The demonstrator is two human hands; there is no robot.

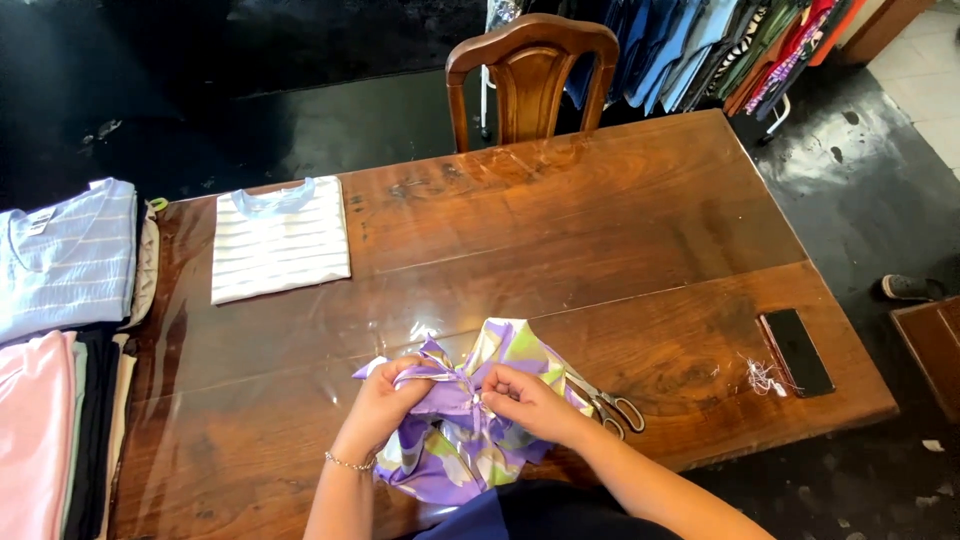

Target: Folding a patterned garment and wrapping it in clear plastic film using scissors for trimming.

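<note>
A clothes pile (60,330) lies at the far left, then a folded striped shirt (280,238). At the near edge of the tabletop (600,230), the left hand (385,400) and right hand (530,400) both pinch a crumpled purple cloth (450,455); it looks not folded yet. Scissors (612,408), loose threads (762,377) and a phone (797,352) lie to the right. Behind are a chair (530,75), a clothes rack (700,45) and a dark floor (250,110).

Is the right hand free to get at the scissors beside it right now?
Probably not yet: the right hand is pinching the purple patterned garment along with the left hand. The scissors lie close, unobstructed.
</note>
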